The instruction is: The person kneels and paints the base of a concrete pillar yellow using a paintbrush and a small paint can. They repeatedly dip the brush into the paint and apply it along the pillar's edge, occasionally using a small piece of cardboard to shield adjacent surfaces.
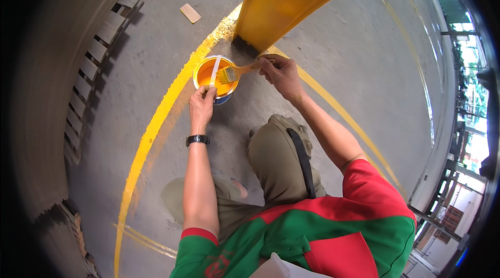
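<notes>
A round can [197,81] of orange-yellow paint stands on the grey floor, with a pale flat strip [214,71] lying across its mouth. My left hand [201,104] is closed on the near end of that strip, at the can's rim. In my right hand [282,76] is a paintbrush [245,68], gripped by its handle. Its bristles point left over the can, coated in yellow and close to the strip; whether they touch it I cannot tell.
Just beyond the can rises a yellow column [289,2] with a dark base. Yellow painted lines [151,140] cross the floor on both sides. Two small wooden pieces [190,13] lie at far left, near a slatted wooden pallet [97,51]. My bent knee [276,158] is close below the can.
</notes>
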